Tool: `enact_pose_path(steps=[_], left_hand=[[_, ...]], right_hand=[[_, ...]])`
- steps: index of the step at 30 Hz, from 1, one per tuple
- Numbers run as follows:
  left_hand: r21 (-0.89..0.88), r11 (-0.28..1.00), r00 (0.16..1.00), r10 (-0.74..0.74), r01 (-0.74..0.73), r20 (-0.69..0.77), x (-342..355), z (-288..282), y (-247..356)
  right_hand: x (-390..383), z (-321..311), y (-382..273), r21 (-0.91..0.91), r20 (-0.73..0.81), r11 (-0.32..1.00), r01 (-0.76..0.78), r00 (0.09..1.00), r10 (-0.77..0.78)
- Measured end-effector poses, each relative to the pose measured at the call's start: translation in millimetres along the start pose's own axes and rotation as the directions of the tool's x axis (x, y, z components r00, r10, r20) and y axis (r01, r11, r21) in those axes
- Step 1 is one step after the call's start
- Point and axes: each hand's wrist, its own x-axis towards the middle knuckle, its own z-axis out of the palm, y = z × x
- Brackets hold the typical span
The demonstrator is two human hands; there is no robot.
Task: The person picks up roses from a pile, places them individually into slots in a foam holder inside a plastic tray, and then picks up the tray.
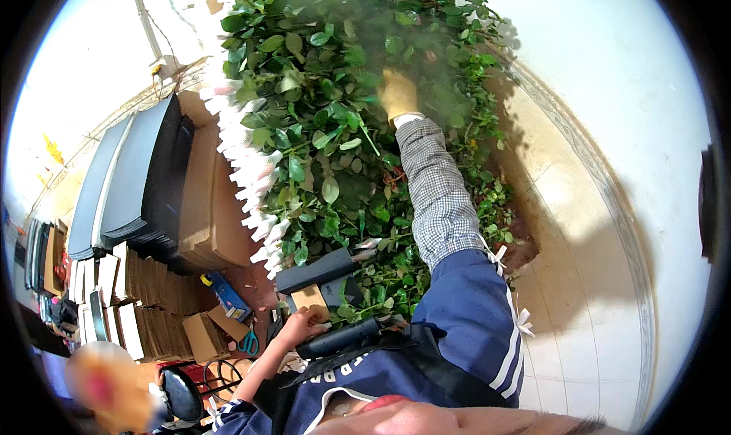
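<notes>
R hand [397,92], gloved, reaching deep into rose stems [320,130], grip can't tell. L hand [301,325] closed on black tool [339,337]. Looks like picking a stem; next needs clean pull.

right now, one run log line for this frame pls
right hand: gloved, reaching into leafy stems | left hand: bare, on black tool | nearby: cardboard boxes, blue scissors

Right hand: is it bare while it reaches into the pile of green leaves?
No. The right hand wears a yellowish glove as it reaches into the leafy stems, with a checked sleeve behind it.
</notes>
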Motion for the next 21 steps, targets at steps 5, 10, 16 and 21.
enact_pose_path(steps=[5, 10, 16, 21], left_hand=[[-0.234, 0.972, 0.980, -0.067, 0.022, -0.186, -11, 10, -5], [-0.220, 0.974, 0.971, -0.005, -0.049, -0.238, -1, 15, -9], [-0.163, 0.983, 0.966, 0.039, -0.083, -0.255, -4, 6, -6], [-0.211, 0.976, 0.972, 0.007, -0.057, -0.233, -6, 18, -12]], right_hand=[[-17, 5, -4, -0.138, 0.340, 0.989, 0.058, 0.940, -0.007], [-4, 10, 10, -0.171, 0.197, 0.982, 0.079, 0.979, -0.045], [29, 2, -11, -0.508, 0.176, 0.827, 0.241, 0.969, -0.175], [11, -41, 4, -0.292, -0.256, 0.954, 0.075, 0.954, -0.154]])
